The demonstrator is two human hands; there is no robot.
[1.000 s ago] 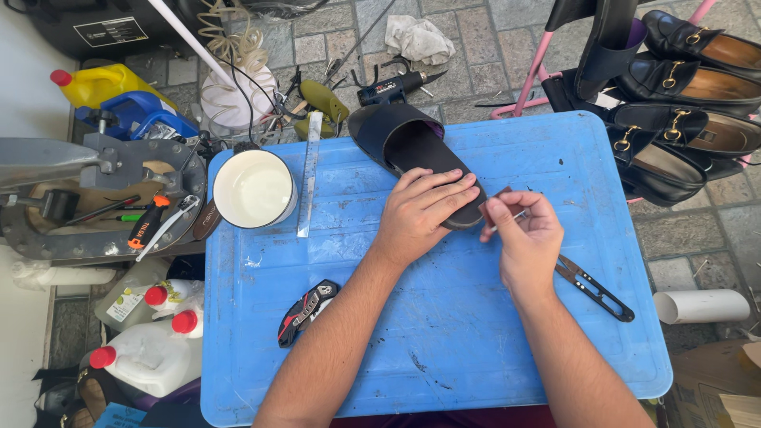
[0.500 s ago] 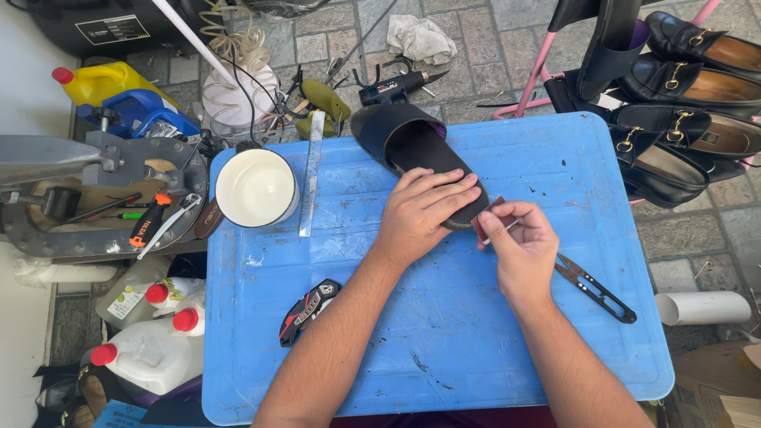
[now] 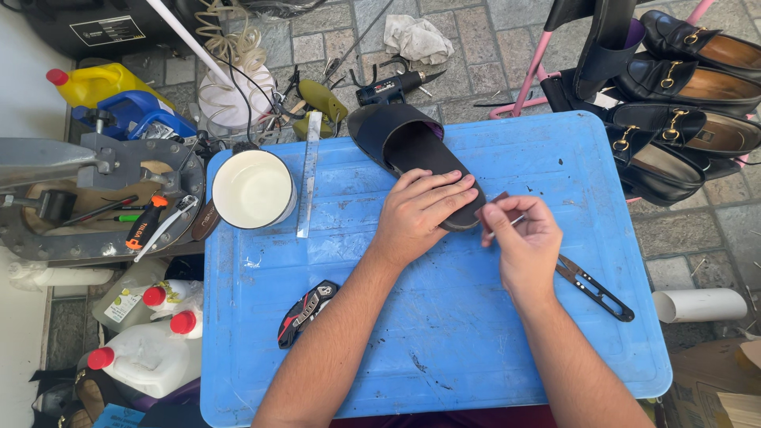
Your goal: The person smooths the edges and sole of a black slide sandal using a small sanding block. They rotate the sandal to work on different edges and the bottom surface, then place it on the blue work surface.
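A paved stone floor crowded with bottles, tools and a rack of dark loafers (image 3: 697, 79) surrounds a blue plastic surface (image 3: 444, 349), seen from the single head view. On it lies a black slide sandal (image 3: 412, 150), toe strap pointing away, its heel end under the left hand (image 3: 420, 210), whose grip is spread flat and pressing the sole down. The right hand (image 3: 527, 246) sits just beside the heel, its fingertips pinched together on a thin needle-like tool (image 3: 507, 224) with a small dark scrap at the heel edge. The tool's point sits close to the left fingers, so a slip could prick them. If the flat hold loosens, the sandal could skid on the smooth plastic. Black thread snips (image 3: 594, 287) lie near the right wrist and could be knocked off.
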